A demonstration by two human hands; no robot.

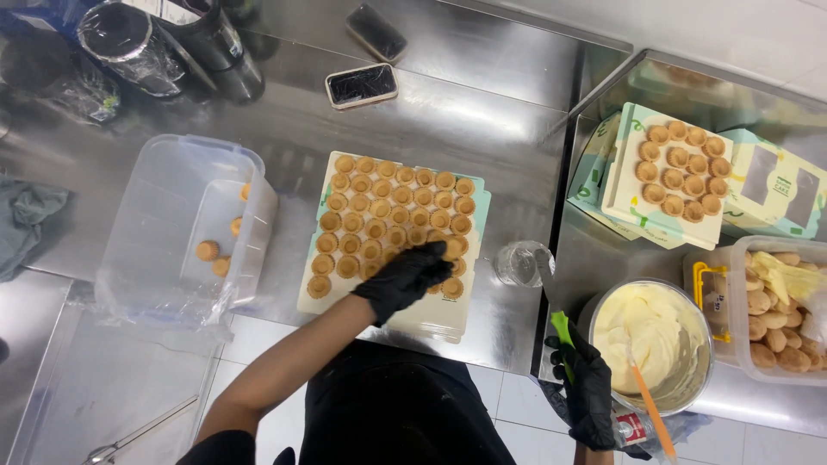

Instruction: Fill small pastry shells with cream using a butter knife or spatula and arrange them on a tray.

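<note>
The left hand (405,277), in a black glove, lies flat on the near right part of a pale board (435,319) covered with rows of small tart shells (379,207); its fingers are spread over the shells in the near rows, and whether they pinch one cannot be told. The board sits in the middle of the steel bench (482,112). The right hand (590,392), also gloved, is at the near right, its grip clenched around the green handle of a knife (551,293) whose blade points away toward a small clear cup (517,263) standing just right of the board. Just right of that hand is a round metal bowl (702,331) of pale cream with an orange-handled spatula (646,396) standing in it. Far right, a second board (633,202) carrying more shells rests on green-and-white boxes (775,189), and near it a clear tub (736,336) holds round biscuits (771,344). To the left of the main board a clear plastic container (164,215) lies with a few shells inside, and a grey cloth (30,220) lies at the left edge. Two phones (362,84) lie on the far side of the bench, with a dark jar (215,39) and a wrapped cup (121,39) at the far left
</note>
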